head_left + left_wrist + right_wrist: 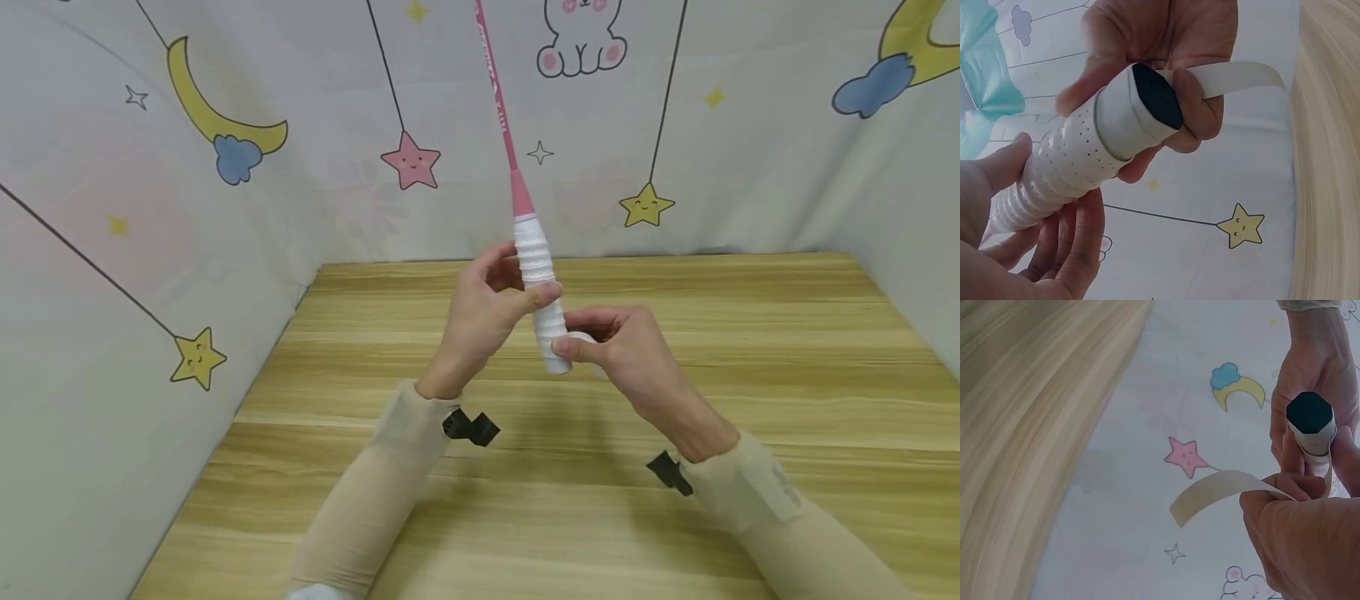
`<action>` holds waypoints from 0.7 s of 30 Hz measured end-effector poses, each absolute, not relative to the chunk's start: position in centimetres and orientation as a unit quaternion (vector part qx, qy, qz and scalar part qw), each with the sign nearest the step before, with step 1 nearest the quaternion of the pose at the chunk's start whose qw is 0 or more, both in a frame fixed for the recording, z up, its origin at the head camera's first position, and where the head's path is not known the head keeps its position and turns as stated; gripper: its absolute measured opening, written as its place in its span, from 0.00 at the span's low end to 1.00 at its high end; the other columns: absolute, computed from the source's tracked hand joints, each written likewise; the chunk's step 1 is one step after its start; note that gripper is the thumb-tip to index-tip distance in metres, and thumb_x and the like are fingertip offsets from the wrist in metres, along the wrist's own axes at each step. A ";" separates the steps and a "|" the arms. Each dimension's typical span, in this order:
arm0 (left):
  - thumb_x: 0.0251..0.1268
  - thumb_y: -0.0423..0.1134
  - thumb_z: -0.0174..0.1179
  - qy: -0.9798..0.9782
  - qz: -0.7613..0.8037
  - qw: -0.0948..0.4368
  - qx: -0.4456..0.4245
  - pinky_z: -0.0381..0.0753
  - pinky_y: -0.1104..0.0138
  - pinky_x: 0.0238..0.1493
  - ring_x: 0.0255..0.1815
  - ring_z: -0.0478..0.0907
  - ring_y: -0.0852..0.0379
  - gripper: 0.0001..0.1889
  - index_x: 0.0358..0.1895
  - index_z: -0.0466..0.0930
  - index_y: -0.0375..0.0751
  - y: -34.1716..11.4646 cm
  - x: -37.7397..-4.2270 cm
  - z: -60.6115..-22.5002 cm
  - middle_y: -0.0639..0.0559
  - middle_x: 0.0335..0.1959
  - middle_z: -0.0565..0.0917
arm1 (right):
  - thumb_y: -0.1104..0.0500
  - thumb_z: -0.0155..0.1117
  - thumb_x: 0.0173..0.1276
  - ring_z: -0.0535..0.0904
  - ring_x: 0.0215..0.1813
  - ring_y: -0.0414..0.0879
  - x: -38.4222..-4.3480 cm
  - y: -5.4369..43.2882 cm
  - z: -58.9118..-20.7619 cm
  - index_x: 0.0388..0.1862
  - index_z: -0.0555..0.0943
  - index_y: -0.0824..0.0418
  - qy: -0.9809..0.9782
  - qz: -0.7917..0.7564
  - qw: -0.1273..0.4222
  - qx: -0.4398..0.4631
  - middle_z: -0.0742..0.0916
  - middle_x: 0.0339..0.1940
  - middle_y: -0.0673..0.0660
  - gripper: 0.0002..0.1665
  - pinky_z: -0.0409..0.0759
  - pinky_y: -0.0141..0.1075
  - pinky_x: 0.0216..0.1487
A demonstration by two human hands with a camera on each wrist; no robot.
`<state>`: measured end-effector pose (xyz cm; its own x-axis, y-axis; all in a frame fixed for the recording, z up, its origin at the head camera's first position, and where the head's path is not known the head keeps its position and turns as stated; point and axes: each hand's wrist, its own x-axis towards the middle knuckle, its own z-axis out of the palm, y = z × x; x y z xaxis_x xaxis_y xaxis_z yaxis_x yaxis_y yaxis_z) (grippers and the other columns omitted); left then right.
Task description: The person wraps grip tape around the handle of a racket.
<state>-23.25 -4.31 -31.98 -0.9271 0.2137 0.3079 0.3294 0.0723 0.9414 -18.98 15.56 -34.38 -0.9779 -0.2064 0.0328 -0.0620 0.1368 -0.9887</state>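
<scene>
A badminton racket with a pink shaft (pixel 498 100) stands tilted, handle down, its head out of view. White perforated grip tape (pixel 1063 153) covers the handle (pixel 534 250) in ridged turns. My left hand (pixel 483 304) holds the handle around its middle, thumb across the front. Close to the butt, my right hand (pixel 637 358) pinches the tape against the handle. A loose strip of tape (pixel 1210 492) runs out from between the right fingers and curves away. In the left wrist view, the dark octagonal butt end (pixel 1157 97) shows beside a smoother white band.
Beneath both hands lies a wood-grain table (pixel 570 517). A white cloth wall (pixel 337 100) with printed stars and moons closes off the back and sides. Each wrist carries a small black camera, one on the left wrist (pixel 471 427).
</scene>
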 end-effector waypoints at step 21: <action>0.72 0.24 0.68 -0.665 -0.721 -0.021 -0.191 0.86 0.70 0.47 0.43 0.82 0.59 0.21 0.65 0.81 0.25 -5.3 -23.7 -31.9 0.54 0.40 0.85 | 0.60 0.78 0.72 0.90 0.51 0.40 -18.6 16.1 -33.9 0.61 0.89 0.67 0.756 -0.642 0.065 -0.109 0.96 0.46 0.43 0.21 0.86 0.34 0.57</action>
<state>-23.65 -5.33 -31.89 -0.9264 0.2843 0.2468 0.2231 -0.1137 0.9682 -18.60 16.08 -33.94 -0.9676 -0.2488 0.0424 -0.0820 0.1512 -0.9851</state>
